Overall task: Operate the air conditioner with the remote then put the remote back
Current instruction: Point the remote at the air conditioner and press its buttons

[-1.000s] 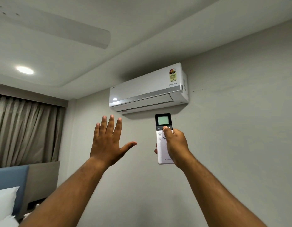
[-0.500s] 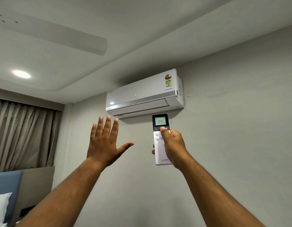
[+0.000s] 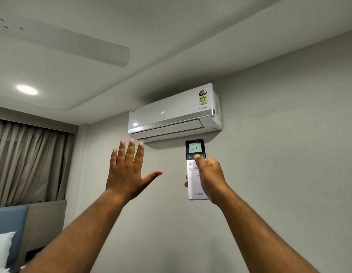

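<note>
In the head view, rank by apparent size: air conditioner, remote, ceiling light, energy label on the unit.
1. air conditioner
2. remote, though it is much nearer the camera
3. ceiling light
4. energy label

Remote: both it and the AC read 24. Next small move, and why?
Probably lift the thumb off the button and begin lowering the remote. The air conditioner panel shows 24, matching the remote's screen, so the command seems received. The right hand holds the remote; the left hand is open and empty.
</note>
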Tool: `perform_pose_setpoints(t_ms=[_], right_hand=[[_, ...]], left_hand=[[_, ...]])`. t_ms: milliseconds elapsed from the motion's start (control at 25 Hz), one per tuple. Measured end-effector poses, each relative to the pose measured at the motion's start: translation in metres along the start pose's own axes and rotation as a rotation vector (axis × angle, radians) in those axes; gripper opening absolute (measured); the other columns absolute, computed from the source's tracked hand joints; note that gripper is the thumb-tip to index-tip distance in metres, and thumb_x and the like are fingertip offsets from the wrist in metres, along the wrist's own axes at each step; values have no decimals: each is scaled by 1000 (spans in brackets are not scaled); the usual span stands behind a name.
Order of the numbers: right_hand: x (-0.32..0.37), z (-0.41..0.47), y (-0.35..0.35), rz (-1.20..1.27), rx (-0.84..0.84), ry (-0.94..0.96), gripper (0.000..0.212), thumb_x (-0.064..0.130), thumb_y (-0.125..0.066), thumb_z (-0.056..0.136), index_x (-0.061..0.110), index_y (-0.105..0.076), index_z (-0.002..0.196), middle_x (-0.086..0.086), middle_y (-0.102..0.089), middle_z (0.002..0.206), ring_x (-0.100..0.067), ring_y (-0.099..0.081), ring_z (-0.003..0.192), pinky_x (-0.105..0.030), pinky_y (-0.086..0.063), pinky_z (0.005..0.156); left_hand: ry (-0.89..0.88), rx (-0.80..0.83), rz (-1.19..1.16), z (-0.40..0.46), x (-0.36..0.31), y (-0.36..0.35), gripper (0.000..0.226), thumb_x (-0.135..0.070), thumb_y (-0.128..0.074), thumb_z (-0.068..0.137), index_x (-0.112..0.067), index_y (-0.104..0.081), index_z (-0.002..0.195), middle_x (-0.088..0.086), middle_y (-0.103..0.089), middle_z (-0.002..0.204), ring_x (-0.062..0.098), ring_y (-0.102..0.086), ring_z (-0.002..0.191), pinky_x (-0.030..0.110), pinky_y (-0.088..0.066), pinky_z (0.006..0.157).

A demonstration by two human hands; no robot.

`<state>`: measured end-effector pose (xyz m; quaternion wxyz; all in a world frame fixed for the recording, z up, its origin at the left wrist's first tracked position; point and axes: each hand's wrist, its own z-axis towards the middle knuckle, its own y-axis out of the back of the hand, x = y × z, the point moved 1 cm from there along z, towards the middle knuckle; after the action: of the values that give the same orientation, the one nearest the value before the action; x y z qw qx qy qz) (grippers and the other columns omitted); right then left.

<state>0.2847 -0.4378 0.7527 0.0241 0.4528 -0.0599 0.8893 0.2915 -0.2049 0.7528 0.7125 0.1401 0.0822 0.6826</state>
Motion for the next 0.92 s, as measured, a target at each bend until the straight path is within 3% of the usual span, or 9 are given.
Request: perform_pose_setpoints(t_ms=[160,480,720,800,920], right_hand=[[-1,0,0,-16,8,9,17,30,-51,92,14,-54,89,-21,-67,85,-34,-68,60,-33,-56,52],[-8,1,0,-11,49,-11,12,24,-50,93,14,-55,94,-18,-68,84,-28,-69,56,-36,-58,57],[-18,0,0,-28,85,-25,21,33,-52,97,13,-57,103,-23,-70,103,-36,-67,82,-46,-56,77],[-20,-1,-1,31,93,-24,21,33,-51,98,13,-56,104,-20,-71,95,-32,-71,72,-48,-60,73],[-22,-4,-3,86,103,-9,14,31,-49,99,18,-55,98,-16,-70,84,-25,-72,57,-39,-62,55]], left_hand=[[4,4,0,-1,0,-2,104,-88,-4,70,-18,7,147,12,0,161,31,11,146,47,5,117],[12,2,-19,-5,1,-6,104,-88,-4,70,-18,15,145,10,6,160,30,12,146,46,7,117],[26,-15,-6,-6,3,-8,104,-87,-6,70,-19,11,146,12,5,160,32,9,147,49,3,118],[30,-22,-13,-7,3,-10,104,-88,-7,71,-19,10,147,12,5,160,33,8,147,51,1,118],[32,-27,-24,-7,3,-12,104,-87,-9,71,-19,8,148,12,5,160,33,8,147,52,-1,118]])
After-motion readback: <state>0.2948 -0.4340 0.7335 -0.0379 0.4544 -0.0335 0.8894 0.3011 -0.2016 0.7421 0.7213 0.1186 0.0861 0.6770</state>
